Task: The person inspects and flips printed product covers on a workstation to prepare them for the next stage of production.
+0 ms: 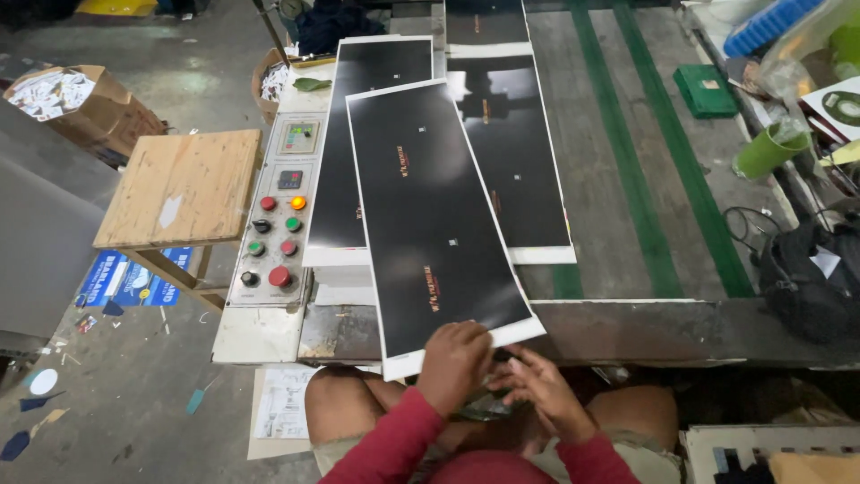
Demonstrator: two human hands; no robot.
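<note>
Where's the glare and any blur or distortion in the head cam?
Head view: overhead light glares off the rear glossy black sheet; the front black sheet stays mostly matte. Wide-angle distortion tilts the control panel and the wooden stool top outward. The right hand is slightly motion-blurred; the left hand is sharper.

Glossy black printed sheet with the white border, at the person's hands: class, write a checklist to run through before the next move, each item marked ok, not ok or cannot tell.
1. Left hand on the near edge of the glossy black printed sheet with white border: ok.
2. Right hand gripping the sheet: cannot tell.
3. Sheet lies square with the black sheets beneath: not ok, skewed.
4. Control panel with coloured round buttons uncovered: ok.
5. Green belts free of objects: ok.
</note>
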